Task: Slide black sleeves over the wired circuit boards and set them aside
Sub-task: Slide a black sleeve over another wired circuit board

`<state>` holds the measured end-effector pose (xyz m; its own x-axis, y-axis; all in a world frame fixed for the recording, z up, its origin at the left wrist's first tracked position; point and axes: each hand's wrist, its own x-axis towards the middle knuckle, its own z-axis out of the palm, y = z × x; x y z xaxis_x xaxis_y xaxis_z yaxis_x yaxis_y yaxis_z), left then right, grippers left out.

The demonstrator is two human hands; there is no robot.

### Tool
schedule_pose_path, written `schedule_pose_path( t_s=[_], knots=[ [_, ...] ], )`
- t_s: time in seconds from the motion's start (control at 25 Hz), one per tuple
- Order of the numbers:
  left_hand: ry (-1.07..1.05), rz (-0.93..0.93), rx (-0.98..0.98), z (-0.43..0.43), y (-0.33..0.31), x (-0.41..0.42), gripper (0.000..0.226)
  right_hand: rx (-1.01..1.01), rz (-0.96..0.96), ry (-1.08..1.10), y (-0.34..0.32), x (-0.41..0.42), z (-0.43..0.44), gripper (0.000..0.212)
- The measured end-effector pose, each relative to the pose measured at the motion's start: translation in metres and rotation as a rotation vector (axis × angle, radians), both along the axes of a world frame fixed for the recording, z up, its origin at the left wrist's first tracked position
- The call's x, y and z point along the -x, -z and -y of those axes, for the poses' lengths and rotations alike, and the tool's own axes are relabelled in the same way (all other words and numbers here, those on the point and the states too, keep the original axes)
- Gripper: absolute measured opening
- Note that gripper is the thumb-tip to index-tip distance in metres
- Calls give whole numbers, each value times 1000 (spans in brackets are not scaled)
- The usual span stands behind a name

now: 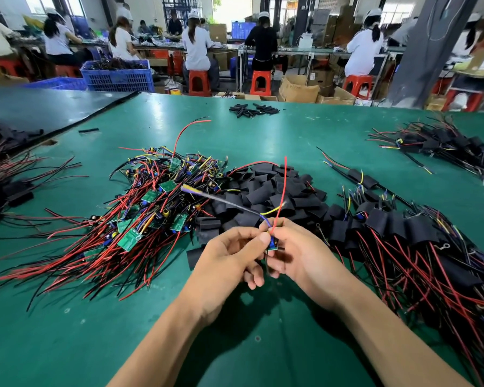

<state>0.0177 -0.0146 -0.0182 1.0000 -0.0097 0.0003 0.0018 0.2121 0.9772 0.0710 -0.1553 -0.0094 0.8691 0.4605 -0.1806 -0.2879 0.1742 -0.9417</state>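
Note:
Both hands meet above the green table. My right hand (294, 252) pinches a small wired circuit board (273, 244), green with a blue part, its red, yellow, blue and black wires pointing up and away. My left hand (232, 258) pinches the wires just above the board. A heap of bare wired boards (151, 208) lies to the left. A pile of loose black sleeves (266, 191) sits just beyond my hands. Boards with sleeves on them (403, 233) are heaped to the right. No sleeve is visible in either hand.
Another sleeved bundle (442, 143) lies far right, a small cluster of black tubes (253, 109) far centre, and more wired parts (3, 177) at the left edge. A dark board (48, 110) covers the far left. Seated people work at benches behind.

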Motion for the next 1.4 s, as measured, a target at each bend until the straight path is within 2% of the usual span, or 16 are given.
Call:
schedule_pose_path(
  t_s=[0.08,0.28,0.48,0.6,0.84,1.0,1.12,1.2,1.28,1.4],
  knots=[
    [16,-2,6,-1,0,0,35,-42,-1,-14,3,1,1,4],
    [40,24,66,-3,-2,1,26,-132,1,-86,7,1,6,37],
    [-170,124,-57,-2,-2,0,25,33,223,-28,5,-1,2,31],
    [-295,71,-77,-5,-2,-4,23,-31,100,-155,1,0,4,43],
    [-205,-55,224,-9,-6,-2,28,-241,-162,-196,-4,-1,9,47],
    [-301,-183,400,-16,-10,-6,29,-266,-243,-130,-4,1,12,37],
    [-334,-266,514,-18,-15,-6,12,-374,-315,-120,-6,1,13,27],
    [-322,-313,568,-16,-18,-4,12,-480,-367,-100,-6,0,15,22],
    [-314,-334,614,-17,-21,-4,19,-574,-375,-87,-7,2,14,17],
    [-307,-329,653,-18,-22,-4,23,-677,-303,-51,-5,3,10,32]
  ],
)
